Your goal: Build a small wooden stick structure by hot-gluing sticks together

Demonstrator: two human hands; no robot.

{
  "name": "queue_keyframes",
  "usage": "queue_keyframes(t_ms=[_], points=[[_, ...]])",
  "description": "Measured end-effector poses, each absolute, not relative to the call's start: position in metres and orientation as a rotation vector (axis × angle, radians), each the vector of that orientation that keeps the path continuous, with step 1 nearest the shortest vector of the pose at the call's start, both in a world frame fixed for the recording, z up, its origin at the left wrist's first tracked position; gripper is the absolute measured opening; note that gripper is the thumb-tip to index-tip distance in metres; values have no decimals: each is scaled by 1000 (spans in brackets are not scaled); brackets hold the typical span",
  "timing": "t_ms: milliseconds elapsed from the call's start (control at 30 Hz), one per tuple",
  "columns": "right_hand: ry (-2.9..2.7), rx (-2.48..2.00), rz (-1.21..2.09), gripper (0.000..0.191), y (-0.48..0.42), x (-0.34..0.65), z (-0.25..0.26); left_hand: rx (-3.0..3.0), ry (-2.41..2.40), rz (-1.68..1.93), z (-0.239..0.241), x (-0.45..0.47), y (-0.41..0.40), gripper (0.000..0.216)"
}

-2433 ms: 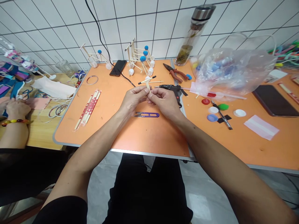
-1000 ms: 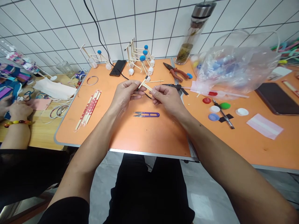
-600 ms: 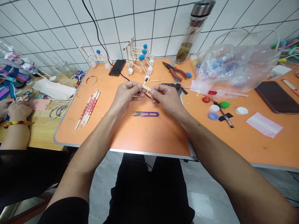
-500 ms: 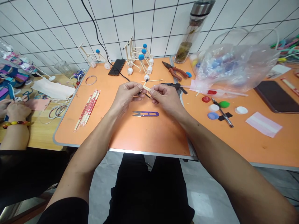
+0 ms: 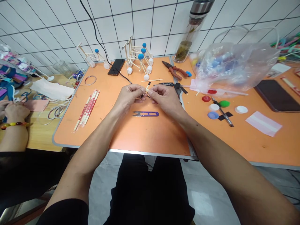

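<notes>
My left hand (image 5: 128,97) and my right hand (image 5: 163,97) meet above the middle of the orange table (image 5: 140,137), fingers pinched together. Between them they hold short wooden sticks (image 5: 147,87) joined with black tape; one black-tipped end points up and away. Purple thread snips (image 5: 145,113) lie flat on the table just below my hands. A black glue gun (image 5: 173,85) rests right behind my right hand. A stick-and-cap model (image 5: 138,60) stands further back by the wall.
Wrapped chopsticks (image 5: 87,107) lie at the left. Red pliers (image 5: 175,70), a phone (image 5: 116,67) on a black cable, a glass bottle (image 5: 190,34), a plastic bag of caps (image 5: 232,66), loose bottle caps (image 5: 213,108) and another phone (image 5: 276,100) sit around. Another person's hand (image 5: 12,113) works at far left.
My hands have drawn closer together and dropped slightly toward the table. The sticks, earlier spread in a V between my fingers, are now pressed into a tighter bundle.
</notes>
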State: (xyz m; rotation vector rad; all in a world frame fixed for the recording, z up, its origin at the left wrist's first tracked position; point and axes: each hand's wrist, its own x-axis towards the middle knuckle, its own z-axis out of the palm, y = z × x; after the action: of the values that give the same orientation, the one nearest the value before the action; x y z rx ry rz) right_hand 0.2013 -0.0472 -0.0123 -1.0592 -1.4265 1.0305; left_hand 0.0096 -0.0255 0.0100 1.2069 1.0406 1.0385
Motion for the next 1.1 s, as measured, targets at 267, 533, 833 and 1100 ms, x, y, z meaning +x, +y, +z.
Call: queue_keyframes(t_ms=[267,533,833,1100], points=[[-1432,-1052,1037,37,-46,201,-15,1177,1025,1034,5,8,-22,31],[-1437,-1072,1012,37,-45,201,-15,1149,1027,1017,3,9,-21,28],[-1438,-1070,1028,35,-43,201,-19,1156,1001,1038,-1,10,-20,32],[-1458,-1102,1006,35,-42,201,-20,1156,1042,1039,-3,12,-21,26]])
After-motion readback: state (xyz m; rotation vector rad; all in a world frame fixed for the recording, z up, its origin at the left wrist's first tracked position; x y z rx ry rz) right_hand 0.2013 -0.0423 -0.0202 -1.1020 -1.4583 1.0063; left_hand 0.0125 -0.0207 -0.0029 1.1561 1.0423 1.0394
